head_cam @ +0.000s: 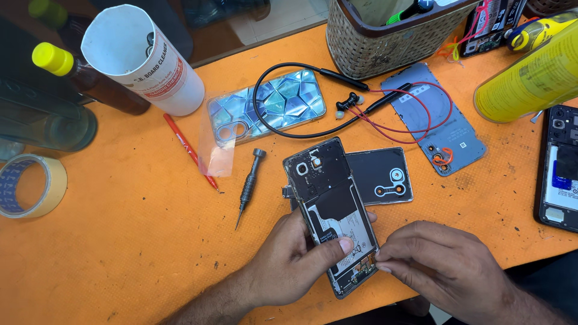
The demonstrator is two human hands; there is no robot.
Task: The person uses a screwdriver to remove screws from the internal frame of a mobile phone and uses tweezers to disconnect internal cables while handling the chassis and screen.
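An opened smartphone (328, 198) with its back cover off lies tilted over the orange mat (120, 241), its battery and dark inner plates showing. My left hand (295, 262) grips it from the left, thumb pressed on the battery. My right hand (436, 265) pinches at the phone's lower right corner with its fingertips. A dark back cover (379, 177) with a camera ring lies just behind the phone. A small grey screwdriver (250, 183) rests to the left of it.
A red pen (189, 150), a shiny patterned phone case (268, 105), black neckband earphones (337, 99), a grey-blue back panel (436, 120), a woven basket (385, 36), a white cleaner tube (144, 57), bottles, a tape roll (30, 186), a yellow can (530, 78) and another open phone (560, 168) surround the work spot.
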